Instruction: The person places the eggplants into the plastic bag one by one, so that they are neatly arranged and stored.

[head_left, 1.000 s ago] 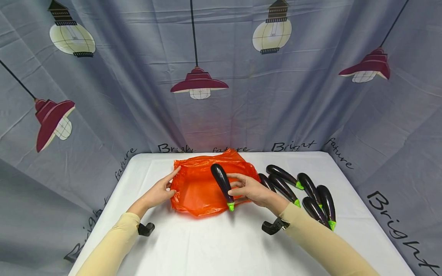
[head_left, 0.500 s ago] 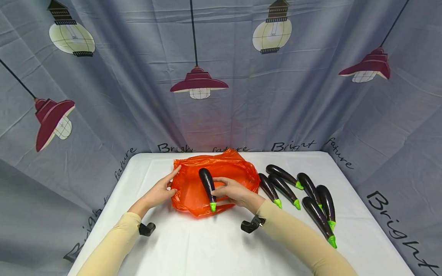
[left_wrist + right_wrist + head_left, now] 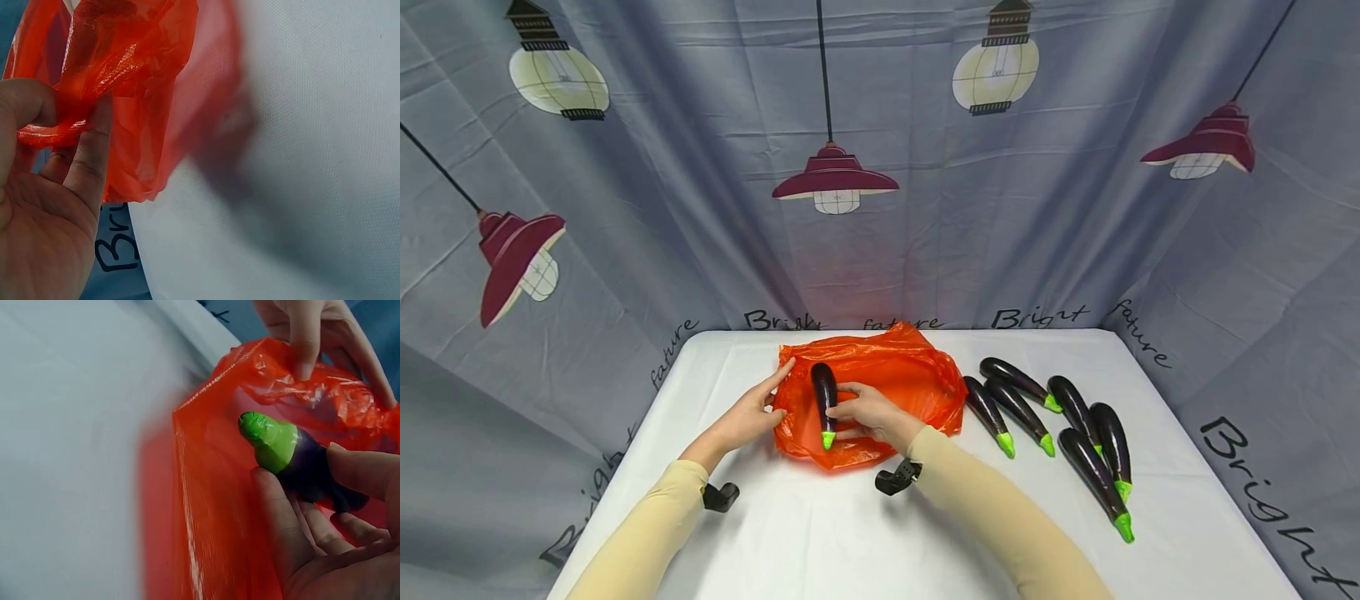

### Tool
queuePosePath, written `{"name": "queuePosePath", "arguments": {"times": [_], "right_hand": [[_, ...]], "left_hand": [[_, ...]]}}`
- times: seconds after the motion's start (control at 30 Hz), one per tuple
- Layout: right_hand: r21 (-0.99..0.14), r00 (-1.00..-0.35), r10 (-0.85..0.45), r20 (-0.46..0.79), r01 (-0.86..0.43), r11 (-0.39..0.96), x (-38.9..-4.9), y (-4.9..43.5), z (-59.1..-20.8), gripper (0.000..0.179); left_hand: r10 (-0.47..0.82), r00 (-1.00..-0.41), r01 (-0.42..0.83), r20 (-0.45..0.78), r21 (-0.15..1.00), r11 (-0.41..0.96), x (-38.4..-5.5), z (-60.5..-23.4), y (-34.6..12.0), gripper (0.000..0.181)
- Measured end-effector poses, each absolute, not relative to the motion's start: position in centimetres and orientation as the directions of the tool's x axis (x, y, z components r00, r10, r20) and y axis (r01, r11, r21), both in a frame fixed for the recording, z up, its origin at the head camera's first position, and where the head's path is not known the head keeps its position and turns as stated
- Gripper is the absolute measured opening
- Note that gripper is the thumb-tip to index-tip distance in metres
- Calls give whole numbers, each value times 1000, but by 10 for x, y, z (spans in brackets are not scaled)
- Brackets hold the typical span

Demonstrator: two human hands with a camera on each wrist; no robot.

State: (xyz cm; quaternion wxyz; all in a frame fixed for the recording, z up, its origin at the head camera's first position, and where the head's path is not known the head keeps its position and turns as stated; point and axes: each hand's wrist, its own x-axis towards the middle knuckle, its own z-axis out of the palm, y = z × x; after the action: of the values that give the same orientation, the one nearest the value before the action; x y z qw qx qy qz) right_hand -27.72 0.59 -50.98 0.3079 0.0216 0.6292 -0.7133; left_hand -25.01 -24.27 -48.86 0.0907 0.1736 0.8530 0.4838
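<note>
An eggplant (image 3: 824,400) with a bright green stem end is held in my right hand (image 3: 874,414), over the mouth of an orange plastic bag (image 3: 895,375). The right wrist view shows the thumb on one side of the eggplant (image 3: 306,462) and the fingers beneath it. My left hand (image 3: 747,419) grips the bag's left rim; in the left wrist view the orange film (image 3: 137,56) is bunched between thumb and fingers. The bag lies on the table with its opening spread toward me.
Several more eggplants (image 3: 1086,467) lie on the white table (image 3: 820,542), to the right of the bag. The nearest eggplant (image 3: 988,414) lies close to the bag's right edge. A grey curtain (image 3: 895,267) with printed lamps stands behind the table.
My right hand has carried the eggplant leftward across the bag's opening, toward the left hand. The left hand keeps its place on the rim.
</note>
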Motion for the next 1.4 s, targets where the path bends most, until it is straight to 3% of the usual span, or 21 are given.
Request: {"name": "queuePosePath", "arguments": {"times": [0.43, 1.03, 1.4], "right_hand": [[-903, -821, -402, -405, 429, 34, -278, -31, -519, 67], [-916, -844, -359, -399, 383, 118, -272, -42, -522, 65], [-930, -877, -310, -368, 338, 147, -269, -47, -527, 50]], "left_hand": [[391, -920, 231, 39, 859, 457, -250, -490, -241, 92], [384, -923, 161, -11, 896, 414, -248, -488, -252, 89], [384, -923, 152, -19, 899, 410, -247, -490, -252, 90]]}}
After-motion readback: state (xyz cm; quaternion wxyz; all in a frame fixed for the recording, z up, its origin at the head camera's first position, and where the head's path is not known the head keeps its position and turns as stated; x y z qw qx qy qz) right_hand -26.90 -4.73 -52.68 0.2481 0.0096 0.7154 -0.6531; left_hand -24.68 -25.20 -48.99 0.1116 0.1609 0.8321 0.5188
